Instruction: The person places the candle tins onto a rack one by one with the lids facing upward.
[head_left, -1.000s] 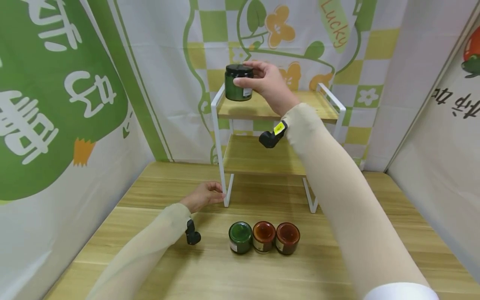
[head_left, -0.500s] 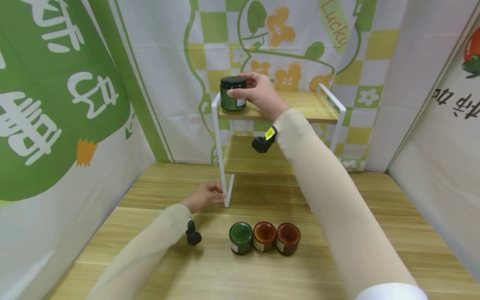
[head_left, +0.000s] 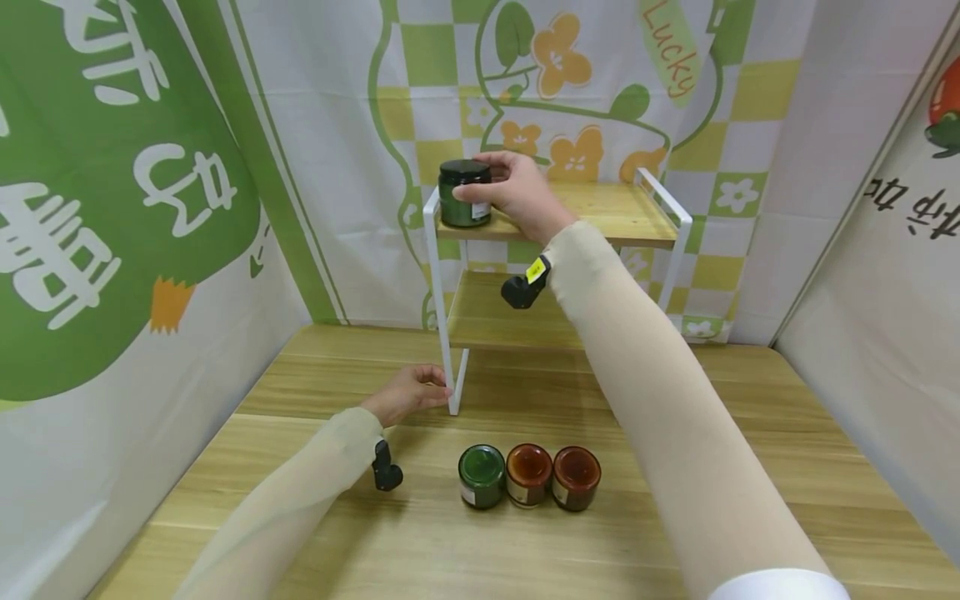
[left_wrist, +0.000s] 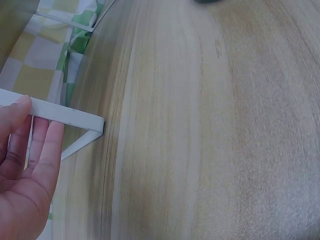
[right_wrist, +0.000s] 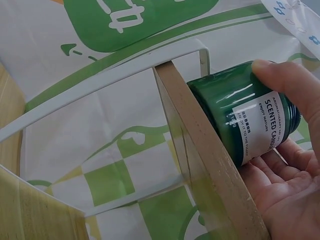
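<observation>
A green glass scented candle point(head_left: 467, 208) with a black lid stands at the left end of the rack's top shelf, its printed label showing in the right wrist view. My right hand point(head_left: 521, 196) grips it from the right, thumb in front and fingers behind. Down at the left, my left hand point(head_left: 408, 393) pinches the white front leg of the two-tier rack point(head_left: 441, 308) between thumb and fingers, near the foot; the left wrist view shows this hold closely. In front of the rack, a green jar point(head_left: 482, 477), an amber jar point(head_left: 528, 475) and a darker red-brown jar point(head_left: 576, 478) stand upside down in a row.
The rack's wooden top shelf point(head_left: 592, 208) has raised white side rails, and a lower shelf point(head_left: 517, 308) lies beneath it. A wooden table point(head_left: 360, 533) carries everything. Printed cloth point(head_left: 592, 50) hangs behind the rack and along both sides.
My right hand has lowered the scented candle and shifted it slightly left, from above the top shelf down onto it. The left hand stays on the rack leg.
</observation>
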